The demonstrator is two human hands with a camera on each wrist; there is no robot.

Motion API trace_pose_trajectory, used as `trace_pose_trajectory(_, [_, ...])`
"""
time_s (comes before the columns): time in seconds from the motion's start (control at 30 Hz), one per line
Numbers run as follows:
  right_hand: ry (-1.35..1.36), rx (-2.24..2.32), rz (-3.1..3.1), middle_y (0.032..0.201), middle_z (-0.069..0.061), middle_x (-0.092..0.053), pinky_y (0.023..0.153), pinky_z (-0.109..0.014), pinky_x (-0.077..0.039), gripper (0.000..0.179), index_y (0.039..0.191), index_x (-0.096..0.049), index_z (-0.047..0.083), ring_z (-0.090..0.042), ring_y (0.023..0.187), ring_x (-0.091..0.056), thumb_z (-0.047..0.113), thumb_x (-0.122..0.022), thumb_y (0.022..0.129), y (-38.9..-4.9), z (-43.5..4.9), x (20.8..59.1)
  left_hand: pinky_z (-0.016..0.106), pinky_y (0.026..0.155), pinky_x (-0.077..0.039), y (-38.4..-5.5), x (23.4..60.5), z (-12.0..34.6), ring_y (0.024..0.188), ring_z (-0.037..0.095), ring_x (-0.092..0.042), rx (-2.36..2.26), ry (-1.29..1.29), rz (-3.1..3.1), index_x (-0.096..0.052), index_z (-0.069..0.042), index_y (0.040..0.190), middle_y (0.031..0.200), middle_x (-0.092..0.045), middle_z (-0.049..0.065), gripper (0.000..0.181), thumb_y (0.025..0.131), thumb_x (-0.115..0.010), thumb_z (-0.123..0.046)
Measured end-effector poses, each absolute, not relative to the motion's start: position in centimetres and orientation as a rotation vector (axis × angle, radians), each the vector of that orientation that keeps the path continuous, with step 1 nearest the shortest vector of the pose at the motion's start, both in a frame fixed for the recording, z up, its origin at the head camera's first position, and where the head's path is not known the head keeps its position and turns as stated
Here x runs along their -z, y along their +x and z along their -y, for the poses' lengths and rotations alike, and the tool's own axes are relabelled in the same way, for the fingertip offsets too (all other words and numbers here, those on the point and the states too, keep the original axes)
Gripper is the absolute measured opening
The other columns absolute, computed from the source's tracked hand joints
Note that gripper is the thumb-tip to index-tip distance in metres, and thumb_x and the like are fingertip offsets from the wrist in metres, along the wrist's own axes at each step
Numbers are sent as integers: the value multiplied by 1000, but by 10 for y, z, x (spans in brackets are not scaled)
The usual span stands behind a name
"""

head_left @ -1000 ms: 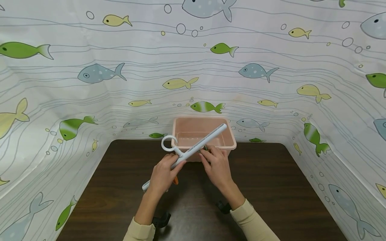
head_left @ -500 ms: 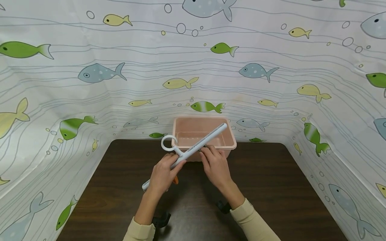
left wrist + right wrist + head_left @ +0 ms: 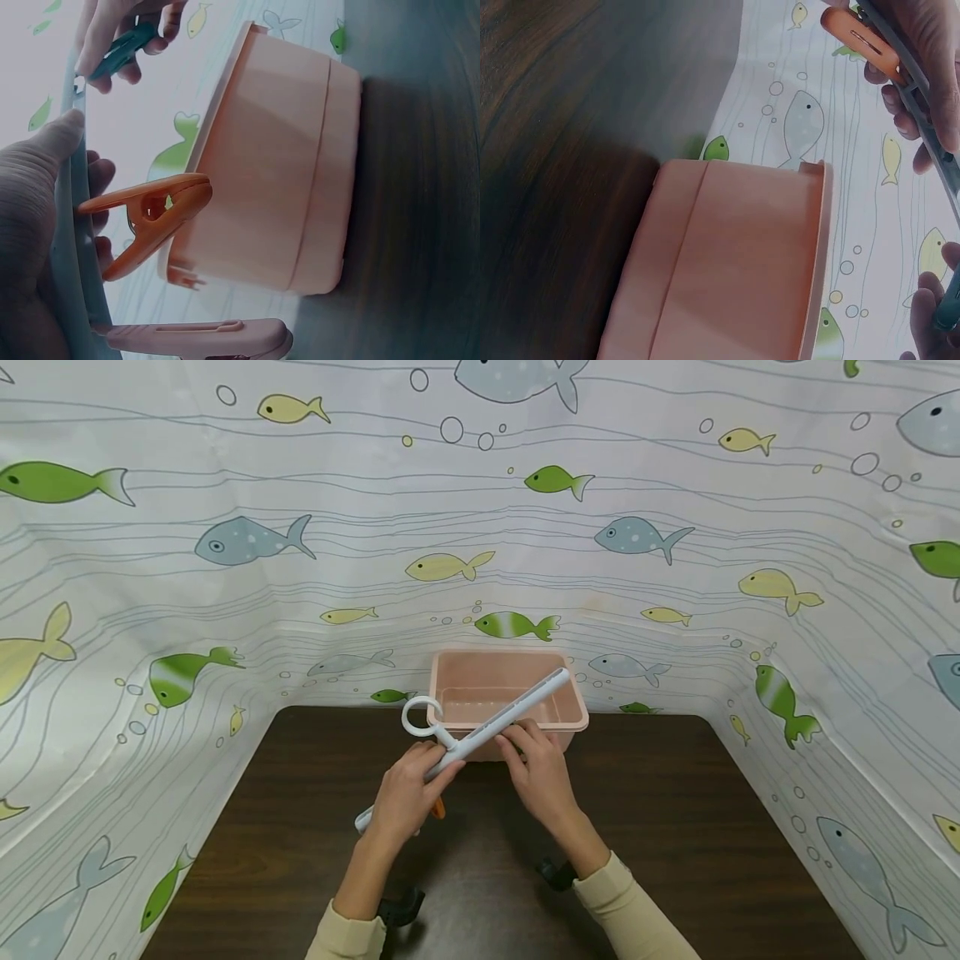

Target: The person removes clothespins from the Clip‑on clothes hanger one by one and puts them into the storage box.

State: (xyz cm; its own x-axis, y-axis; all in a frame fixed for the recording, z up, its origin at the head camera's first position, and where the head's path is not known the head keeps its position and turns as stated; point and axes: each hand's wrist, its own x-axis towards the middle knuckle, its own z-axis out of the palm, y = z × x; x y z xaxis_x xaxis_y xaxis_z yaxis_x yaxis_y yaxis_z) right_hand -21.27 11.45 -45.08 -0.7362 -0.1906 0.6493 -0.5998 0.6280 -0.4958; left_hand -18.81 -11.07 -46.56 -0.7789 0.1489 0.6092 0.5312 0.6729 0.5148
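Observation:
My left hand [image 3: 403, 787] grips a pale blue bar hanger [image 3: 510, 713] just below its ring-shaped hook. The bar slants up to the right, in front of the tub. From its underside hang an orange clothespin [image 3: 171, 214] and a pink clothespin [image 3: 202, 337], both seen in the left wrist view. Farther along the bar, my right hand [image 3: 542, 772] pinches a teal clothespin [image 3: 124, 51] right at the bar. In the head view this clothespin is mostly hidden behind the fingers; the right wrist view catches part of the teal clothespin [image 3: 950, 304] at its edge.
A pink plastic tub [image 3: 498, 665] stands at the back of the dark wooden table [image 3: 675, 827], behind both hands. A white sheet printed with fish [image 3: 375, 485] rises around the table's back and sides. Black straps sit at both wrists.
The upper end of the bar has shifted slightly right. My right fingers have moved a little at the bar, and the teal clothespin shows less between them. The left hand keeps its grip.

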Motion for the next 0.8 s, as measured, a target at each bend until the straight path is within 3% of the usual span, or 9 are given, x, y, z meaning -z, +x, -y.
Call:
trace_pose_trajectory(0.33, [732,-1145,2339,117,1,-75,100,-51,-41,16,114,-80,18,-19,107,-70,23,-66,109,-218,-125,445,44,77,-61,-188,463,114,92,21,-67,936,-552,2358,-76,-13,107,103,-74,3,21,94,-85,-25])
trace_pose_trajectory(0.43, [810,-1244,2375,119,0,-76,97,-45,-48,19,117,-81,16,-18,104,-69,22,-64,110,-219,-130,442,43,76,-61,-188,465,116,93,20,-67,925,-572,2352,-76,-13,106,102,-75,1,19,93,-86,-24])
trace_pose_trajectory(0.57, [906,-1404,2441,125,-1,-75,90,-38,-60,24,123,-81,14,-17,112,-68,22,-62,111,-221,-137,436,40,74,-59,-187,467,119,91,17,-66,912,-596,2353,-76,-15,104,100,-74,0,18,92,-86,-24])
trace_pose_trajectory(0.67, [934,-1467,2500,127,0,-74,94,-36,-60,26,126,-80,15,-16,119,-66,25,-61,112,-221,-142,431,39,73,-58,-186,468,120,91,16,-66,915,-609,2351,-76,-16,104,100,-74,-1,17,92,-86,-23])
trace_pose_trajectory(0.8, [949,-1490,2552,111,-1,-72,79,-34,-59,25,122,-82,14,-23,94,-66,25,-61,112,-222,-148,427,39,73,-58,-185,466,121,93,16,-66,930,-625,2343,-76,-16,102,100,-74,-2,15,92,-86,-23])
